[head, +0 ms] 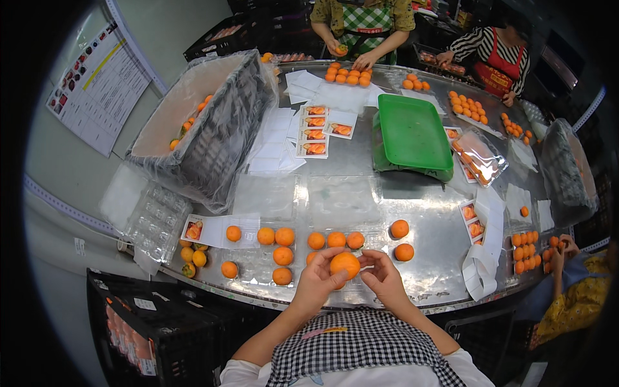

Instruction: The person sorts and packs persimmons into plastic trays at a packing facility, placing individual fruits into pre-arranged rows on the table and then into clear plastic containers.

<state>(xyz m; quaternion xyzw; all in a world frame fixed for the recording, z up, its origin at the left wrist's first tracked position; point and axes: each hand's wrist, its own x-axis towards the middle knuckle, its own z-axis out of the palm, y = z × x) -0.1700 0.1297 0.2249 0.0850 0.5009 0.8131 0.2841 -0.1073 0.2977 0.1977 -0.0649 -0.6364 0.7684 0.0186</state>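
My left hand holds an orange persimmon between thumb and fingers, above a clear plastic tray near the table's front edge. My right hand is close to the fruit's right side, its fingers curved and apart; whether they touch it I cannot tell. Several persimmons sit in the tray, some hidden behind my hands. Left of it, another clear tray also has several persimmons. Two loose persimmons lie on the metal to the right. Sticker sheets with fruit pictures lie farther back.
A plastic-lined crate of persimmons stands left, with stacked clear trays beside it. A green tray-topped scale stands right of the middle. Co-workers handle fruit around the metal table. Black crates stand below at the left.
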